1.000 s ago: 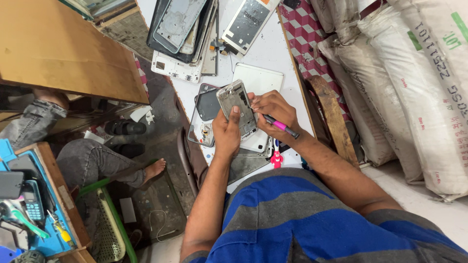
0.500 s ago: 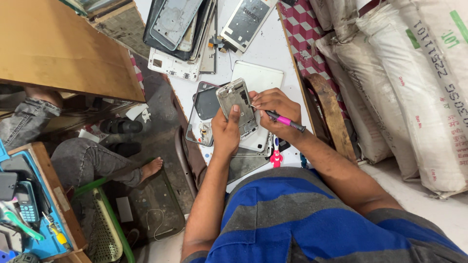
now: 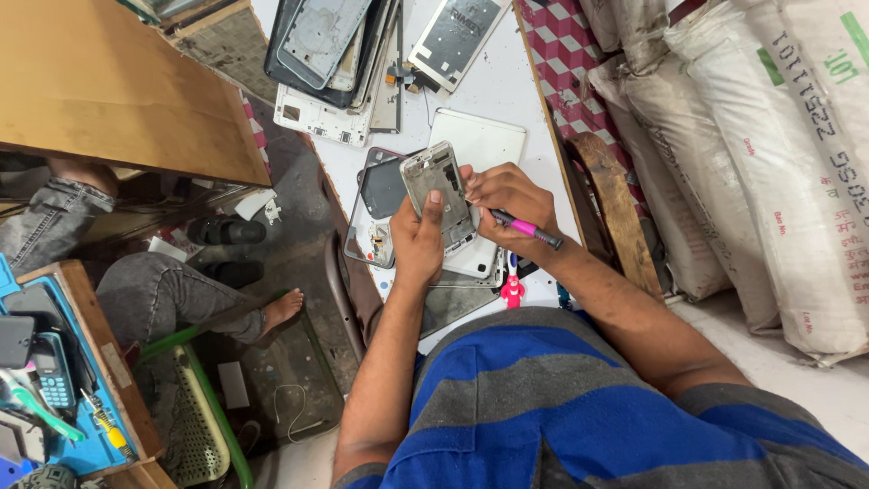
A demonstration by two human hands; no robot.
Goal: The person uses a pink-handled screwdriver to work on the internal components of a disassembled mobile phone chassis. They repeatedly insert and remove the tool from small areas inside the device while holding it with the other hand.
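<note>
Left hand (image 3: pixel 418 243) grips phone frame (image 3: pixel 437 193) above white table (image 3: pixel 493 91), thumb on top. Right hand (image 3: pixel 509 201) pinches pink-handled screwdriver (image 3: pixel 527 229), tip at frame's right edge. Phone parts (image 3: pixel 330 50) stacked beyond.

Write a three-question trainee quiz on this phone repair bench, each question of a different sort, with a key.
1. True or false: the left hand holds the silver metal phone frame up off the white tabletop.
2. Multiple choice: the right hand grips which tool? A) the pink-and-black screwdriver B) a soldering iron C) a hammer
3. Fill in: the stack of flat dark and white phone panels lies at the table's ____ end, away from the person.

Key
1. True
2. A
3. far
</note>
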